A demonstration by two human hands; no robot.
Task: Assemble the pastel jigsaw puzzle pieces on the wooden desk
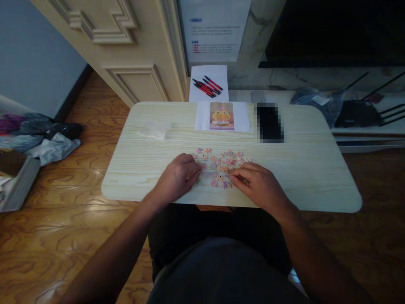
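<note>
- Jigsaw pieces (230, 159) lie scattered on the worktop (303, 173), centre of the frame.
- Left hand (181, 174) and right hand (260, 182) curl beside them; I cannot tell whether either grips one.
- Clear bag (155, 129), left of centre; contents unclear.
- Wall notice (217, 31), top centre; print too blurred to read.

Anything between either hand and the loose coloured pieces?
Nothing visible. The left hand is right at the left side of the small coloured pieces, the right hand at their right side. The plastic bag and printed picture lie farther off, toward the table's far edge.
</note>
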